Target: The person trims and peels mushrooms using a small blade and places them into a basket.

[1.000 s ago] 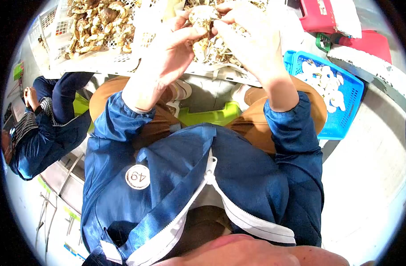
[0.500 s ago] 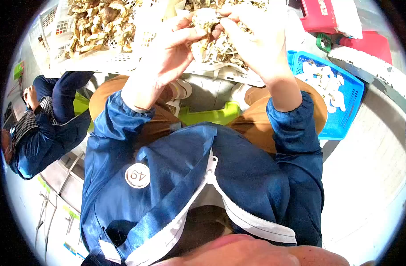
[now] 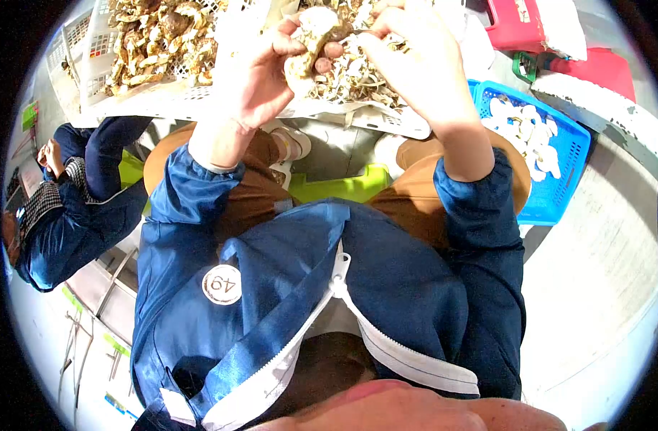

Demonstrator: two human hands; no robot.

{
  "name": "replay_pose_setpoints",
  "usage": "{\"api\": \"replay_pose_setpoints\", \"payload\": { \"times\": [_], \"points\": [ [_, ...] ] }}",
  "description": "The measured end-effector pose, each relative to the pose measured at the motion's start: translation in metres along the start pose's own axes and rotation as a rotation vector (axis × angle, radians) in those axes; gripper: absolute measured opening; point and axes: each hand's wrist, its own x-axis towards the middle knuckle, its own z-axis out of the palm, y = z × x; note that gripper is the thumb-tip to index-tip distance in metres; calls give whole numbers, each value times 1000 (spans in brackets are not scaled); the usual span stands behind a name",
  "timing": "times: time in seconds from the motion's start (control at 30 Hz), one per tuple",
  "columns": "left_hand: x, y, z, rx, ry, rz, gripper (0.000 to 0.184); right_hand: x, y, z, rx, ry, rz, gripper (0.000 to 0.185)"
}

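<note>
My left hand (image 3: 266, 80) is closed around a pale, thick mushroom (image 3: 316, 27), its fingertips showing at the far side of the stem. Close on its right is my right hand (image 3: 418, 61), thumb and fingers pinched together near the mushroom. Whatever the right fingers grip is too small and too washed out by light to name. Beneath both hands lies a heap of thin mushroom trimmings (image 3: 361, 82) on a white tray (image 3: 397, 123). A white perforated crate (image 3: 146, 108) with brown mushroom pieces (image 3: 160, 43) stands to the left.
On the right, a blue basket (image 3: 573, 172) holds white pieces (image 3: 526, 136). Red containers (image 3: 515, 25) stand at the upper right, by a worn white ledge (image 3: 602, 108). Another person (image 3: 63, 208) sits at the left. A green stool (image 3: 343, 188) is between my legs.
My left hand has shifted slightly left with the mushroom, which is turned and shows more of its pale side. The right hand has moved slightly, its fingers still pinched.
</note>
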Motion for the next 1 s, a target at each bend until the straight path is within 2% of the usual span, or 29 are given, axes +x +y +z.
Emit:
{"api": "replay_pose_setpoints", "payload": {
  "times": [0.03,0.2,0.23,0.37,0.47,0.67,0.77,0.87,0.9,1.0],
  "points": [
    [1,-2,-3,-43,10,9,33,-2,0,0,1,-70,51,11],
    [0,-15,-8,-110,78,-13,26,-1,-1,8,111,-16,-38,13],
    [0,-15,-2,-117,7,-35,25,-3,0,9,103,7,-55,13],
    [2,-18,4,-153,-32,-65,32,-7,3,18,53,46,-51,12],
    [-1,-17,9,-224,-79,-113,35,-3,0,12,-8,49,-135,9],
    [1,-19,11,-171,-69,-62,34,0,-2,15,-76,160,-227,6],
    [0,-18,5,-175,-89,-87,34,-6,5,18,-157,53,-171,5],
    [-2,-14,12,-32,49,-115,35,-3,0,13,-64,112,-122,4],
    [-1,-16,11,34,73,-83,36,-12,3,14,-59,38,63,7],
    [-1,-17,8,210,131,-33,42,-12,15,13,486,-74,434,10]
  ]
}}
